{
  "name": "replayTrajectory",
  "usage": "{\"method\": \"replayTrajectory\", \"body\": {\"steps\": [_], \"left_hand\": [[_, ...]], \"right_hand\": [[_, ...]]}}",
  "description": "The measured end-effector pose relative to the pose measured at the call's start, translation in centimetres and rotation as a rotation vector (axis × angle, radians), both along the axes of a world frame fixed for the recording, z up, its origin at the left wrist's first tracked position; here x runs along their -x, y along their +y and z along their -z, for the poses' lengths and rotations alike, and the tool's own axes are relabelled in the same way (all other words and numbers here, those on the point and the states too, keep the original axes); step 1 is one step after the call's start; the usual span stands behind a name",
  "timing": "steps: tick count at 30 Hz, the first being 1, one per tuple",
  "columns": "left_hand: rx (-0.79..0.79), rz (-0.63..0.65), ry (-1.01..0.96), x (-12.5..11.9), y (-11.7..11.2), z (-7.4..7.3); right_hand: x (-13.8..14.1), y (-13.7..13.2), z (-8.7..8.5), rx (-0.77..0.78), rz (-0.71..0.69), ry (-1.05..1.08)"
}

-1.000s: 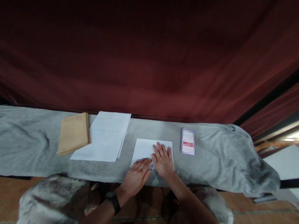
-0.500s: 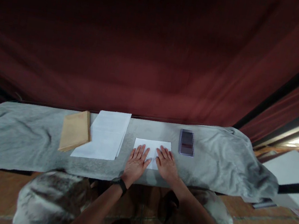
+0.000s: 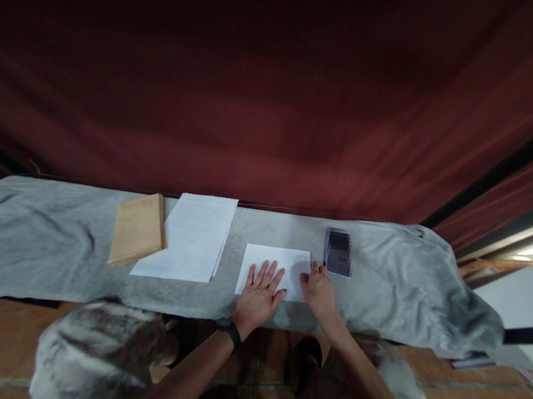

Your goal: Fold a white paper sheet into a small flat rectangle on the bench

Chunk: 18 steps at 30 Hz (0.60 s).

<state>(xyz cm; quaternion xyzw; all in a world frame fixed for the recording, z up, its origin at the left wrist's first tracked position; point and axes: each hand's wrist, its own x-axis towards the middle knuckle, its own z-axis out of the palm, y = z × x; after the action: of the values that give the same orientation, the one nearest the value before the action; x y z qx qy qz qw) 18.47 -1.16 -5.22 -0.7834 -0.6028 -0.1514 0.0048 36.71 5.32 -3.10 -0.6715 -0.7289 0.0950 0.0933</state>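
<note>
A folded white sheet of paper (image 3: 253,255) lies flat on the grey cloth in front of me. My left hand (image 3: 260,296) presses on its middle with the palm down and the fingers spread; a dark band circles that wrist. At the sheet's right edge rests my right hand (image 3: 321,292). Its thumb is over the paper, apart from the fingers, which bend a little just past the edge. Close beyond those fingertips lies a dark phone-like object (image 3: 338,255), its surface blurred out.
Larger white sheets (image 3: 194,235) lie to the left, partly under a stack of brown envelopes (image 3: 137,230). Grey cloth (image 3: 53,233) covers the narrow bench. A dark red curtain (image 3: 278,127) hangs behind it. On the right, a white board (image 3: 528,302) stands beyond a dark bar.
My right hand has slid right, from the paper's surface to its right edge, and its fingers are more bent. My left hand has shifted right toward the sheet's middle.
</note>
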Motion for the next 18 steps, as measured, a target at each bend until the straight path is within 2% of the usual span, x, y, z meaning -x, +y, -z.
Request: {"method": "replayTrajectory", "body": {"steps": [12,18], "left_hand": [[0.003,0.012,-0.025,0.1,-0.3,-0.1],[-0.011,0.012,-0.029,0.1,-0.3,0.1]], "right_hand": [[0.0,0.8,0.7,-0.004,-0.001,0.064],[-0.3,1.1,0.6,0.043,0.022,0.148]]}}
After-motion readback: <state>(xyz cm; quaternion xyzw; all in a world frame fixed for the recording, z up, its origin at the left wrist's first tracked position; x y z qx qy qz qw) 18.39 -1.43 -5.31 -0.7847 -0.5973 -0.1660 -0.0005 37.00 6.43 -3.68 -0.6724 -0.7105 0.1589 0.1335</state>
